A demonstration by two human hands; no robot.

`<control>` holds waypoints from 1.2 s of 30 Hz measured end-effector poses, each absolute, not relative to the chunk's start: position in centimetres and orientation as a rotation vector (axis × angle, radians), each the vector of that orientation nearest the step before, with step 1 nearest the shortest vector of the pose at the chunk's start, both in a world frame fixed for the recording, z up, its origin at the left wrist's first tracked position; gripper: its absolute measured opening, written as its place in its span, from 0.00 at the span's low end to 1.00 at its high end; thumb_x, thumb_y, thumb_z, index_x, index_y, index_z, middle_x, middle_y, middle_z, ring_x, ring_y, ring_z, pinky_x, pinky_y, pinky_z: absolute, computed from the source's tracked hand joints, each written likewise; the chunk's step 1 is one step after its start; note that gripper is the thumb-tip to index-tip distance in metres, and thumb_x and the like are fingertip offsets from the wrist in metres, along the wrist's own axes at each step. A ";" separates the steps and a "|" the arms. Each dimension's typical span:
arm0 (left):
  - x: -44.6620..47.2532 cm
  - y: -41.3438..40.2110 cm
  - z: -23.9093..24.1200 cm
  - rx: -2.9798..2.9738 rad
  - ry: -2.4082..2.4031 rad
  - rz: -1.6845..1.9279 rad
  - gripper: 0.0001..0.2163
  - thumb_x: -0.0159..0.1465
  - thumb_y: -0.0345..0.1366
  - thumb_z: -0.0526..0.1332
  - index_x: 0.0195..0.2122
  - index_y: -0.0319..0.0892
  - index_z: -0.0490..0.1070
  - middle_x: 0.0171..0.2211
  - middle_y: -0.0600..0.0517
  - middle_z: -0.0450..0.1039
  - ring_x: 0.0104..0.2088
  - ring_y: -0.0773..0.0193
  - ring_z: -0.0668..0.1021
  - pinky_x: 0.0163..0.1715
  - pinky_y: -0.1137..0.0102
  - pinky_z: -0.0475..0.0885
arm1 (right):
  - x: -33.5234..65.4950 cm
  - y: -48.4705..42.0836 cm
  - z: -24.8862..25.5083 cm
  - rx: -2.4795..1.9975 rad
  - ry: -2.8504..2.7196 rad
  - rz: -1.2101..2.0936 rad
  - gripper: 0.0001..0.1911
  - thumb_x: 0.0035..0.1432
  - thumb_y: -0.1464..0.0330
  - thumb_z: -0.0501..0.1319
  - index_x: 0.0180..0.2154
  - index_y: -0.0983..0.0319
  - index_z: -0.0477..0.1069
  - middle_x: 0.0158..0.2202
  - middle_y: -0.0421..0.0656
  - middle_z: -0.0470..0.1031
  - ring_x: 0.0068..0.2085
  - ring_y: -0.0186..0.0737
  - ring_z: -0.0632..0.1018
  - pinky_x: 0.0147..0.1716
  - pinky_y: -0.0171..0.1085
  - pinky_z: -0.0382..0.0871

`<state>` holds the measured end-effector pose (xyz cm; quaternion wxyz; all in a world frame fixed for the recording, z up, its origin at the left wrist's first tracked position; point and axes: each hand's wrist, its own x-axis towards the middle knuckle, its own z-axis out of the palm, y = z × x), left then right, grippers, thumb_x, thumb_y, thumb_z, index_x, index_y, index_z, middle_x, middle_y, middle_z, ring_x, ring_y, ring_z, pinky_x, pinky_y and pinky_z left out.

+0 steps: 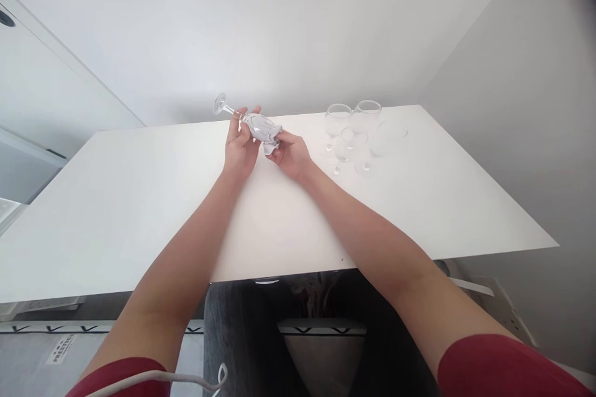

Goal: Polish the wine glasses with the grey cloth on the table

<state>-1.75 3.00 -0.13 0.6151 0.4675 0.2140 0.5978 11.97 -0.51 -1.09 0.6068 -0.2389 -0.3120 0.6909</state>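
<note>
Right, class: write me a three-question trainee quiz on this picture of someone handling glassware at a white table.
1. True or false: the glass in the hands lies tilted, foot up and away.
2. Which hand presses the cloth into the bowl: (a) left hand, (b) right hand?
3. Where do the other glasses stand on the table?

Key
1. True.
2. b; the left hand holds the glass near its stem.
3. To the right of the hands, near the far edge.
</note>
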 end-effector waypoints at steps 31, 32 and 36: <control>-2.3 3.6 -0.1 1.038 0.509 1.378 0.25 0.53 0.47 0.81 0.49 0.50 0.77 0.57 0.47 0.77 0.64 0.50 0.77 0.59 0.61 0.75 | 10.9 -1.3 -0.7 -0.648 -0.952 1.337 0.16 0.60 0.54 0.69 0.44 0.56 0.74 0.35 0.38 0.72 0.32 0.33 0.72 0.26 0.32 0.71; -2.3 3.6 0.0 1.052 0.487 1.383 0.26 0.52 0.46 0.81 0.50 0.50 0.77 0.59 0.46 0.77 0.66 0.49 0.75 0.61 0.60 0.74 | 10.9 -1.4 -0.7 -0.648 -0.973 1.333 0.19 0.57 0.54 0.72 0.44 0.56 0.74 0.36 0.37 0.72 0.31 0.32 0.71 0.25 0.31 0.70; -2.3 3.2 0.6 1.104 0.439 1.407 0.24 0.54 0.43 0.80 0.50 0.51 0.77 0.63 0.46 0.75 0.71 0.48 0.69 0.67 0.55 0.69 | 11.1 -1.2 -0.7 -0.651 -0.973 1.290 0.26 0.48 0.55 0.79 0.43 0.56 0.72 0.30 0.33 0.67 0.26 0.30 0.65 0.21 0.31 0.61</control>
